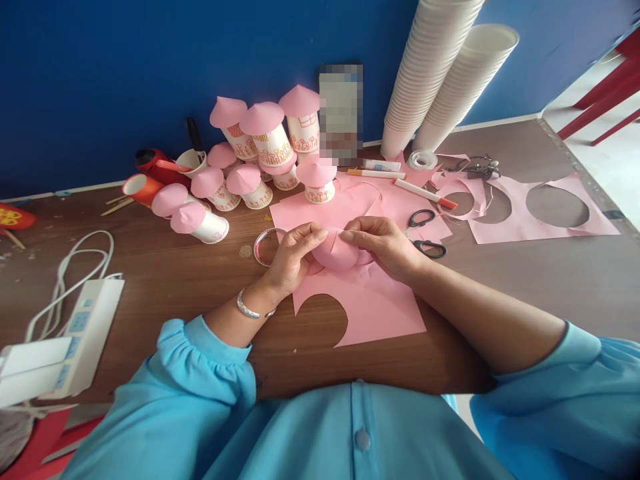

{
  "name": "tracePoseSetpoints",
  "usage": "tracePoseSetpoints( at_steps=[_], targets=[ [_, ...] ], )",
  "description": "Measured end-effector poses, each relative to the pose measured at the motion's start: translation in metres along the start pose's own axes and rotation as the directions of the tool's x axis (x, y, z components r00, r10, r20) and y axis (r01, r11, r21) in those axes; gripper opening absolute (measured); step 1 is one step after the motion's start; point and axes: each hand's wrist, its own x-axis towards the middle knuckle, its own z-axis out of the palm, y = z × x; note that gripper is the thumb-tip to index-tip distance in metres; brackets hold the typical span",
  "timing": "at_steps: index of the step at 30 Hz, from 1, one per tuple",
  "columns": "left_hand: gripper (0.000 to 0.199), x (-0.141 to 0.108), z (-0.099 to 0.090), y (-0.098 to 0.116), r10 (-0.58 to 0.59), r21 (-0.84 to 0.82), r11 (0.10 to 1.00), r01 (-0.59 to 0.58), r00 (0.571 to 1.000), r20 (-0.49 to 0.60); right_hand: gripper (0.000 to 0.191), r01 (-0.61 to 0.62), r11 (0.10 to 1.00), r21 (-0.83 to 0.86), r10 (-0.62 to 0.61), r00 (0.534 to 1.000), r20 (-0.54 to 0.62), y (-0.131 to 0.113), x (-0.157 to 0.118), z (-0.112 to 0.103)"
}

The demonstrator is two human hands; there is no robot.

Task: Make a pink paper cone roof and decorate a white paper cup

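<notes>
Both my hands hold a pink paper cone (336, 252) just above the wooden table (165, 280). My left hand (293, 257) pinches its left edge, a silver bracelet on the wrist. My right hand (385, 245) presses the cone's right side with the fingers curled over it. Under the cone lies a pink paper sheet (380, 307) with a round hole cut out of it. Black-handled scissors (425, 233) rest just right of my right hand. A roll of clear tape (265, 245) lies just left of my left hand.
Several paper cups with pink cone roofs (260, 157) stand and lie at the back by the blue wall. Two tall stacks of white cups (440, 73) lean at the back right. Cut pink sheets (540, 207), pens and glue lie on the right. A white power strip (83, 333) sits left.
</notes>
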Motion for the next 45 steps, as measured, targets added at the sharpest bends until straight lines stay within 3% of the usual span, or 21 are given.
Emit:
tracePoseSetpoints(
  at_steps=[3,9,22,32,45],
  targets=[
    [0.039,-0.0011,-0.0013,0.0,-0.028,0.05,0.998,0.026,0.999,0.032,0.045,0.005,1.0,-0.01,-0.005,1.0,-0.001,0.0,-0.0001,-0.0005],
    [0.028,-0.002,-0.005,-0.005,0.065,0.216,0.974,-0.072,0.997,0.042,0.043,0.001,0.999,-0.034,-0.001,1.0,0.0,0.0006,-0.0003,-0.0018],
    [0.031,-0.0008,-0.0045,-0.0047,0.069,0.288,0.954,-0.08,0.996,0.049,0.035,0.002,0.999,0.051,-0.006,0.996,0.087,0.0006,0.001,-0.0028],
    [0.034,-0.0006,-0.0013,-0.0017,0.049,0.106,0.993,-0.056,0.996,0.072,0.043,-0.031,0.987,0.159,0.032,0.999,-0.004,0.0011,0.0027,-0.003],
    [0.032,-0.0006,-0.0048,-0.0068,0.082,0.093,0.991,-0.095,0.988,0.133,0.046,-0.076,0.973,0.219,0.081,0.997,-0.013,-0.0018,0.0019,-0.001]
  ],
)
